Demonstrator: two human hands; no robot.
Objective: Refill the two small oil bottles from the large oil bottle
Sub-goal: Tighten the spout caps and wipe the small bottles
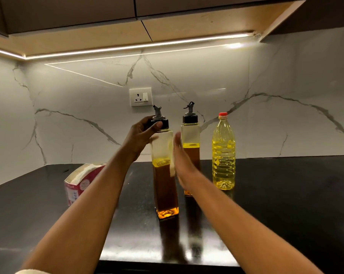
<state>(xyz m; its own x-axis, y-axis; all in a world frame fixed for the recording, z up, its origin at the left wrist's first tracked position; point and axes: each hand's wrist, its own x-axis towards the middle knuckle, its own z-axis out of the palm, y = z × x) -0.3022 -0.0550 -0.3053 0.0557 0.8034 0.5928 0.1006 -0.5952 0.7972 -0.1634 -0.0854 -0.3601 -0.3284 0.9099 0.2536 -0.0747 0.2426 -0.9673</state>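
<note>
Fingers (146, 122) of left hand (139, 135) are curling round the black cap (165, 124) of the nearer small bottle (165, 184), likely readying to unscrew it, while right hand (184, 161), blurred and flat-fingered, is lying by its 3 o'clock side as a steady, gripping nothing visible. Second small bottle (190, 135) is standing at 1 o'clock, large oil bottle (223, 153), capped, at 3 o'clock, tissue box (78, 182) at 9. Glossy black counter (285, 194) is mirroring everything beneath a marble backsplash (266, 76).

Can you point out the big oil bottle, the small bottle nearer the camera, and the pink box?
big bottle (223, 155), head view, on its ribbed yellow middle.
near small bottle (164, 190), head view, on its dark oil-filled lower body.
pink box (78, 184), head view, on its front face.
</note>
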